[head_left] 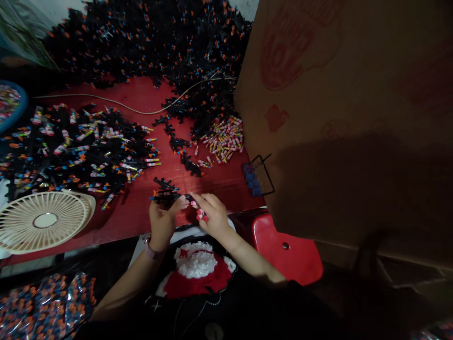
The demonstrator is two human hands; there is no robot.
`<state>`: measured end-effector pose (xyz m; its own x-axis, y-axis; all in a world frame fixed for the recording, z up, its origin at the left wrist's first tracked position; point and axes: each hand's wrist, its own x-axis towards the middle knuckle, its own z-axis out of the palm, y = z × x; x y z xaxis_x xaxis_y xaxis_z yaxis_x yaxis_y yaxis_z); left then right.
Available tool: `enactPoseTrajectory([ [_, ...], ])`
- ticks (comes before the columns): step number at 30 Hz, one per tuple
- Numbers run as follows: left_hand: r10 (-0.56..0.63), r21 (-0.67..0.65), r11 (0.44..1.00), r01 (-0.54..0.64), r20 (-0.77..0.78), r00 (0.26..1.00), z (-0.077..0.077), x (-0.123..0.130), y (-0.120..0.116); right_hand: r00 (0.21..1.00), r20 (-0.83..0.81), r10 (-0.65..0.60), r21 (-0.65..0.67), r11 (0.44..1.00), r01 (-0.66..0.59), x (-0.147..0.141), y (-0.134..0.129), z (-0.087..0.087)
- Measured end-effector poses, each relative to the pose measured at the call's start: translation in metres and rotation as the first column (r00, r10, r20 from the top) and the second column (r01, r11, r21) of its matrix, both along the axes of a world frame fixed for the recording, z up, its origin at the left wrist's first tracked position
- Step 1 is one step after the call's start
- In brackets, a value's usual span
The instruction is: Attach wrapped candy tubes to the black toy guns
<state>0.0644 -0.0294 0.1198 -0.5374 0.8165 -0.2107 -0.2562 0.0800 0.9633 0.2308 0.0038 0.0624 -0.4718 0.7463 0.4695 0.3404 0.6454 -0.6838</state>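
Observation:
My left hand [163,224] is closed around a black plastic toy gun [166,196] with an orange and blue end, held just above the red table [145,215]. My right hand [214,215] meets it from the right, with a few small pink-and-red tubes [201,215] gripped in its curled fingers. Its fingertips are at the gun's right end, beside the left thumb. Another black toy gun [163,183] lies just beyond my hands. Farther off sit a heap of pink-and-yellow tubes [226,139] and several loose toy guns [191,164].
Black toy guns form a big pile [152,42] at the back. Guns with tubes attached make another heap [81,146] at left, behind a cream fan [44,221]. A large cardboard box [339,118] blocks the right side. A cord [134,111] crosses the table; a red stool [288,259] stands below.

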Motion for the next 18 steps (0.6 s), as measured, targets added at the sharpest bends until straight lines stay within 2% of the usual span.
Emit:
enactPoseTrajectory([
  [3, -0.033, -0.066, 0.997, 0.036, 0.049, 0.998, 0.001, -0.005, 0.001, 0.999, 0.034, 0.023, -0.017, 1.000, -0.022, -0.001, 0.003, -0.002],
  [6, -0.015, -0.103, 0.994, 0.022, 0.074, 0.997, 0.003, -0.007, 0.000, 0.994, -0.047, 0.099, -0.072, 0.992, -0.102, 0.000, 0.008, -0.001],
  [8, -0.006, -0.109, 0.994, 0.012, 0.053, 0.999, 0.002, -0.006, -0.003, 0.991, -0.092, 0.098, -0.124, 0.986, -0.109, 0.001, 0.010, 0.001],
  [14, -0.089, -0.121, 0.988, 0.100, 0.098, 0.991, -0.019, 0.002, -0.008, 0.990, -0.119, 0.072, -0.246, 0.964, -0.100, 0.000, 0.010, -0.002],
  [16, -0.087, -0.112, 0.989, 0.100, 0.115, 0.990, -0.019, -0.011, -0.002, 0.983, -0.173, 0.057, -0.314, 0.943, -0.110, 0.000, 0.016, -0.010],
  [18, -0.011, -0.020, 1.000, 0.013, 0.068, 0.998, -0.007, -0.040, 0.011, 0.984, -0.179, -0.016, -0.400, 0.915, -0.058, 0.002, 0.027, -0.022],
])
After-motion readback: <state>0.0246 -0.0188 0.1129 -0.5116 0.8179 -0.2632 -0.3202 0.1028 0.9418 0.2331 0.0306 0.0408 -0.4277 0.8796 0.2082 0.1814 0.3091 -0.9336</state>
